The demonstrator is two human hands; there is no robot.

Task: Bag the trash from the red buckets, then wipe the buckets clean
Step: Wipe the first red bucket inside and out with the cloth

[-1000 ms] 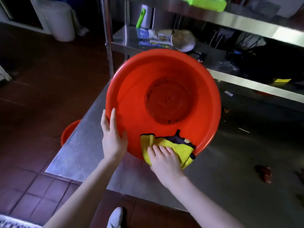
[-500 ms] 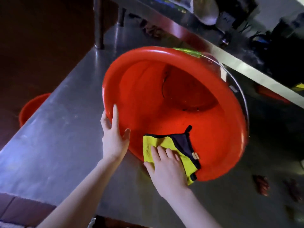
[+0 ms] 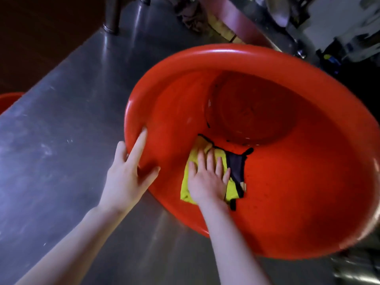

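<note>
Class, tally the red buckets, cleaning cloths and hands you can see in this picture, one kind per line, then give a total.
Red buckets: 2, the big bucket being wiped and a second bucket at the left edge
Cleaning cloths: 1, yellow cloth
Hands: 2, left hand, right hand
Total: 5

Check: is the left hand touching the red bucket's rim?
Touching. The head view shows the left hand wrapped over the red bucket rim, index finger and thumb inside, other fingers outside.
</note>
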